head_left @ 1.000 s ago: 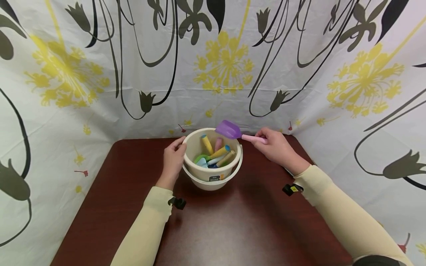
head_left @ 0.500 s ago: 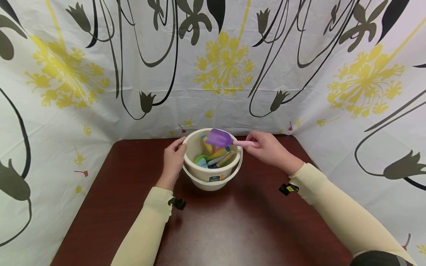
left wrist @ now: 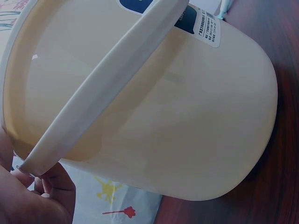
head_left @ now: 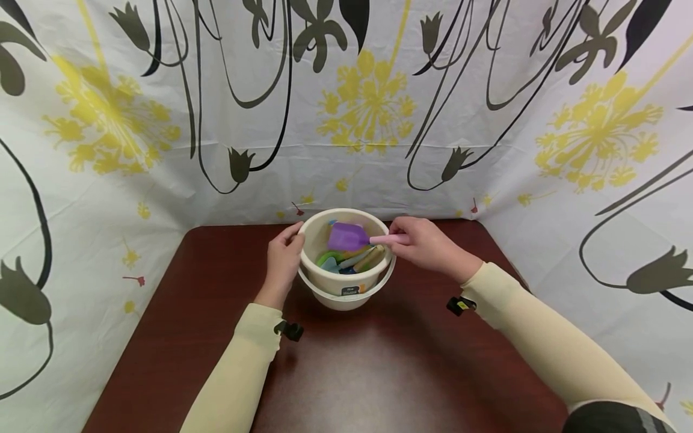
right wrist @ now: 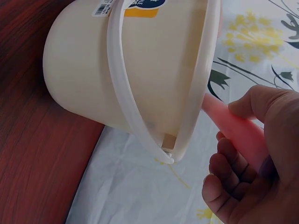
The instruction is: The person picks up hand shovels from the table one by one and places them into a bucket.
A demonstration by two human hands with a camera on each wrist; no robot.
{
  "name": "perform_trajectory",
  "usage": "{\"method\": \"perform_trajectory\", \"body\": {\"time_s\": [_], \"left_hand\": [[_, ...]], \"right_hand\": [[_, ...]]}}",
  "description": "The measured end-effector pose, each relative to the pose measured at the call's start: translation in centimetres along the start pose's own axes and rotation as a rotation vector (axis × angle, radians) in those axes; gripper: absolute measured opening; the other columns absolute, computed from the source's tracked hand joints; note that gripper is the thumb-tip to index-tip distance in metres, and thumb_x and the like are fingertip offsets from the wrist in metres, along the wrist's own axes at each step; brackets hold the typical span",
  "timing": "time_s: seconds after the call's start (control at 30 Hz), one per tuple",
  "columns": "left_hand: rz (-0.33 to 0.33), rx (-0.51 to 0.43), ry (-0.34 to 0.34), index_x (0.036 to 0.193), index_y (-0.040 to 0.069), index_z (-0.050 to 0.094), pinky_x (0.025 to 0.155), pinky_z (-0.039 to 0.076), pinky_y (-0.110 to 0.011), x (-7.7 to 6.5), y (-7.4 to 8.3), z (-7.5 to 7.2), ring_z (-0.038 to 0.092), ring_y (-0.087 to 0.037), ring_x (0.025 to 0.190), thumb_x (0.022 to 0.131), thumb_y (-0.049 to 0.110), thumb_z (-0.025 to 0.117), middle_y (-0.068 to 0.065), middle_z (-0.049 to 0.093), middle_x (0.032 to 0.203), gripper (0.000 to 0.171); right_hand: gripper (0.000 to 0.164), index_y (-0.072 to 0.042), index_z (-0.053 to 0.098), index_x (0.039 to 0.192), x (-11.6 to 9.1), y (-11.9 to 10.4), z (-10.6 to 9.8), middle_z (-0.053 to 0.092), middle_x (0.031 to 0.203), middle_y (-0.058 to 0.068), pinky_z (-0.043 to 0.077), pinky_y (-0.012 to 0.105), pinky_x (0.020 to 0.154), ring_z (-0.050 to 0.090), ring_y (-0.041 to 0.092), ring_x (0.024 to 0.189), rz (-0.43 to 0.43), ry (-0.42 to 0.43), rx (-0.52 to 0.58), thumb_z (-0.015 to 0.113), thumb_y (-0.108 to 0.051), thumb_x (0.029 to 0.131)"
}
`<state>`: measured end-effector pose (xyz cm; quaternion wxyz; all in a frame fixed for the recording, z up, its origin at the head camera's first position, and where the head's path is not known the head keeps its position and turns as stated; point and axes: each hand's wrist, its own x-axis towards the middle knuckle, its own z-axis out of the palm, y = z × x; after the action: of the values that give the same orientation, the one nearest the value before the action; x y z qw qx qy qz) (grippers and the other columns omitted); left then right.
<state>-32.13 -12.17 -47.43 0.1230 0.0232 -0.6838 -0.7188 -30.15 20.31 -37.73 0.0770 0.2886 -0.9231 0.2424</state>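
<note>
A cream plastic bucket stands upright on the table, its white handle hanging down around the front. My left hand grips its left rim, and the left wrist view has the fingers and thumb at the rim beside the handle's end. Between thumb and fingers my right hand holds a toy shovel by its pink grip. The shovel's purple blade is over the bucket's mouth, overlapping the toys inside. Among those are a green piece, a light blue piece and a tan-handled one.
The bucket is near the back of a dark reddish-brown table. A white floral curtain rises close behind it and along both sides. A printed label is on the bucket's front.
My right hand has moved left and slightly down, bringing the shovel's blade from above the back right rim over the bucket's mouth. My left hand stays on the rim.
</note>
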Motion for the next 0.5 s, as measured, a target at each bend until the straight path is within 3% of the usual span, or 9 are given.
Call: {"method": "perform_trajectory", "body": {"time_s": [0.23,0.5], "left_hand": [[0.014,0.005,0.011,0.144,0.010,0.075,0.099,0.061,-0.043,0.0,0.0,0.1,0.070,-0.028,0.112,0.107,0.018,0.067,-0.019,0.072,0.122,0.038],[0.014,-0.015,0.014,0.143,0.008,0.076,0.079,0.058,-0.018,0.1,0.1,0.1,0.067,-0.030,0.107,0.106,0.016,0.067,-0.019,0.070,0.115,0.038]], "right_hand": [[0.007,-0.014,0.072,0.100,0.8,0.4,0.5,0.070,0.090,-0.006,0.051,0.038,0.071,0.060,0.018,0.081,-0.037,-0.056,0.006,0.074,-0.021,0.101],[0.008,-0.016,0.073,0.100,1.9,-0.3,0.9,0.069,0.090,-0.007,0.051,0.036,0.073,0.060,0.017,0.081,-0.106,-0.127,-0.007,0.078,-0.014,0.094]]}}
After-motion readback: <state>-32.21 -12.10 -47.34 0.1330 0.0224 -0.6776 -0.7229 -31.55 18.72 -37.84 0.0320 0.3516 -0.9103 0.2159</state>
